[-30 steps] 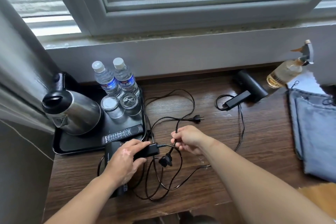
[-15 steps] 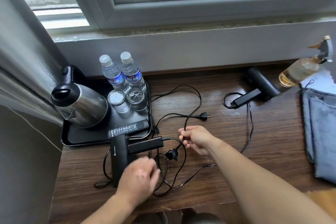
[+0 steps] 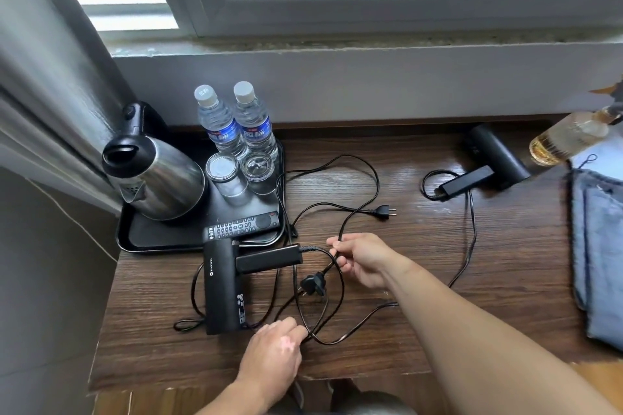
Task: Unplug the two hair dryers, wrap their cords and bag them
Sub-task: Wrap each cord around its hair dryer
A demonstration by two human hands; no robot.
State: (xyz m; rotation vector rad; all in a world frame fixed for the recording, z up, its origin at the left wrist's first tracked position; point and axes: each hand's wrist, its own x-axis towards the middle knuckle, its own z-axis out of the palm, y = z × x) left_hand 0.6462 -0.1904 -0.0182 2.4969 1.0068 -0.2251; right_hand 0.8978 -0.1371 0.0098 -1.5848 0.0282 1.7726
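Head camera, looking down on a dark wooden table under a window: the right hand pinches a black cord between thumb and curled fingers, just beyond the folded handle of the near hair dryer, which lies flat at the table's left front, its top end touching the black tray. A black plug lies just below and to the left of that hand, on the same tangle of loops. The left hand sits at the front edge with its fingers bent down onto a low loop of cord – whether they actually pinch it, I cannot tell. A second plug rests free on the wood, farther back and apart from both hands. The far hair dryer lies near the wall at the right, handle folded, its own cord trailing toward the front. Blue cloth bags lie at the right edge, beside a spray bottle of amber liquid. On the tray stand a steel kettle, two water bottles and two upturned glasses – a remote control lies along its front rim.
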